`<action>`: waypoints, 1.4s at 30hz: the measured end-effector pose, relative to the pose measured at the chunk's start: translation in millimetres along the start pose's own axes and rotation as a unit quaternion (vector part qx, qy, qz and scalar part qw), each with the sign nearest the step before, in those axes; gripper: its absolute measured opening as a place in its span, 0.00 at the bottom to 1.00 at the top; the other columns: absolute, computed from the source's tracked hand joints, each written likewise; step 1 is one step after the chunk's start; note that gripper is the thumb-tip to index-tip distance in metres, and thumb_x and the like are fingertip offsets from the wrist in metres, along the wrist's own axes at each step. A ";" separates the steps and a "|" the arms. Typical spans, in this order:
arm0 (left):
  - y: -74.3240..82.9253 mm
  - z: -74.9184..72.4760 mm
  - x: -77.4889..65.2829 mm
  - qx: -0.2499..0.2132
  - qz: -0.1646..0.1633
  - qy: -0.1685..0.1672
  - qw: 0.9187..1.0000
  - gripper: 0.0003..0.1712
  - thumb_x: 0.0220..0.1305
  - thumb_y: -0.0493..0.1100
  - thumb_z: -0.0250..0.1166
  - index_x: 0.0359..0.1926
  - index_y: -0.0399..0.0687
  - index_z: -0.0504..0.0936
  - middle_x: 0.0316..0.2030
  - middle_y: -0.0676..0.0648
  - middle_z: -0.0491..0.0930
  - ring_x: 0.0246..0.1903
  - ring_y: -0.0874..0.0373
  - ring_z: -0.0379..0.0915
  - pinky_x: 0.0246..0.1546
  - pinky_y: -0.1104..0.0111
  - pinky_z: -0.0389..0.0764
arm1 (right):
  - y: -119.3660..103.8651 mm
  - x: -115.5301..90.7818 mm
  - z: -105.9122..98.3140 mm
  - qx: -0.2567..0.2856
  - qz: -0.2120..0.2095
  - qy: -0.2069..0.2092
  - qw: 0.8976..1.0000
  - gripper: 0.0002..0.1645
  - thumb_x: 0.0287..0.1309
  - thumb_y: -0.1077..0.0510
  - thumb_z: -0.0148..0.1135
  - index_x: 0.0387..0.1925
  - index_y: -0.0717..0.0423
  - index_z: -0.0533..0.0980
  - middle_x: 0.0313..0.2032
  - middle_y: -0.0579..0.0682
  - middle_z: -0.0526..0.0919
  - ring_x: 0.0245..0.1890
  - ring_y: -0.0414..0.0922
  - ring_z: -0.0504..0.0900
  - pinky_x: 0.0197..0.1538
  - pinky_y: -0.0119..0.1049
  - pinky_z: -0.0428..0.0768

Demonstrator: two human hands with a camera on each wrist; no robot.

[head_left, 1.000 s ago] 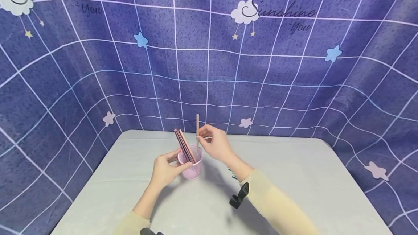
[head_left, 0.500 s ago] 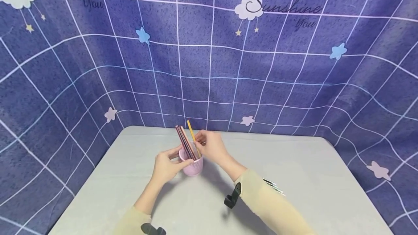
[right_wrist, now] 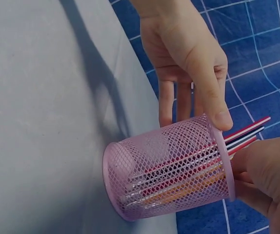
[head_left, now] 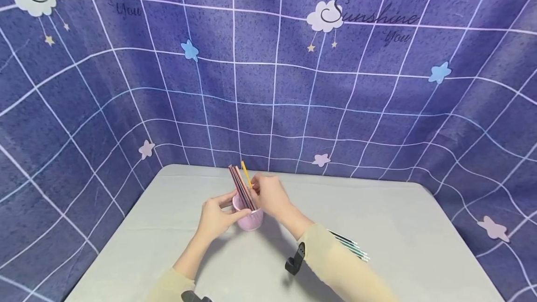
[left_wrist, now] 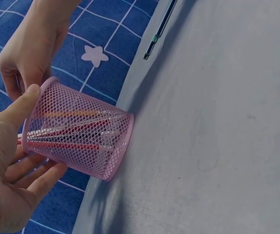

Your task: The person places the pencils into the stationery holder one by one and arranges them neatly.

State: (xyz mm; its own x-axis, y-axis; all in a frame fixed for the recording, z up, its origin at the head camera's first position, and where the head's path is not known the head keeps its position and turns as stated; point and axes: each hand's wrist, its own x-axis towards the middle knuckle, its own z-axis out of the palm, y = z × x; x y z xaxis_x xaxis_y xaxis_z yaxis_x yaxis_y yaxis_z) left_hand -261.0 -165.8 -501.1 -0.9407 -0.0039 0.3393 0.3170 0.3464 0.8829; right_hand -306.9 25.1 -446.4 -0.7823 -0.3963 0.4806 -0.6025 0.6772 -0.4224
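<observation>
A pink mesh pen holder (head_left: pixel 250 222) stands upright on the table, with my left hand (head_left: pixel 216 218) gripping it at the rim. In the right wrist view, the left thumb lies over the rim and the fingers reach round the far side. Several colored pencils (head_left: pixel 241 187), in red, dark and pale tones, lean inside it toward the left. My right hand (head_left: pixel 272 196) is at the opposite side of the rim, its curled fingers pinching a yellow pencil (head_left: pixel 246 173). Through the mesh in the left wrist view, that pencil's lower part shows inside the holder (left_wrist: pixel 81 126).
Several dark and green pencils (head_left: pixel 351 245) lie side by side on the grey-white table (head_left: pixel 402 227), partly behind the right sleeve (head_left: pixel 335 260). A blue-purple grid-patterned curtain (head_left: pixel 289 83) hangs behind the table and along its sides.
My right hand has brought the yellow pencil from upright to leaning left and lowered it deeper into the pen holder. The left hand keeps its grip. More of the pencils on the table shows.
</observation>
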 end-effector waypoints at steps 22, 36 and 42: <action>-2.8 1.6 -0.3 0.000 0.007 0.012 1.000 0.40 0.46 0.44 0.89 0.61 0.36 0.86 0.51 0.34 0.90 0.50 0.38 0.90 0.44 0.62 0.95 | 6.1 0.0 -32.0 -0.002 -0.016 0.022 1.000 0.08 0.55 0.69 0.73 0.38 0.64 0.85 0.31 0.55 0.93 0.30 0.44 0.92 0.36 0.33 0.94; -0.5 0.3 1.1 0.013 -0.001 0.009 1.000 0.41 0.46 0.45 0.89 0.61 0.36 0.86 0.51 0.34 0.90 0.50 0.37 0.90 0.46 0.61 0.95 | 27.1 -13.2 -87.2 -0.031 -0.010 0.018 0.999 0.06 0.59 0.67 0.72 0.39 0.58 0.86 0.33 0.51 0.93 0.31 0.43 0.91 0.37 0.34 0.93; -0.3 1.4 0.6 0.005 -0.011 0.005 1.000 0.41 0.46 0.44 0.89 0.61 0.36 0.85 0.52 0.34 0.89 0.52 0.36 0.89 0.47 0.61 0.95 | 43.0 -25.5 -105.2 -0.044 -0.012 0.010 0.999 0.06 0.59 0.67 0.70 0.39 0.58 0.87 0.36 0.52 0.93 0.32 0.44 0.91 0.37 0.34 0.93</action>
State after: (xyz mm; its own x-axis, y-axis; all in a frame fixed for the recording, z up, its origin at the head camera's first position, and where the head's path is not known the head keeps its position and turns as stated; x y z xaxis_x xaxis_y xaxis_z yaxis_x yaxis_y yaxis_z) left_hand -261.8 -164.5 -501.6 -0.9461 -0.0203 0.3232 0.2953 0.3556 0.8868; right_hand -296.2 129.5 -396.0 -0.7635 -0.4017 0.5056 -0.6045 0.7201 -0.3408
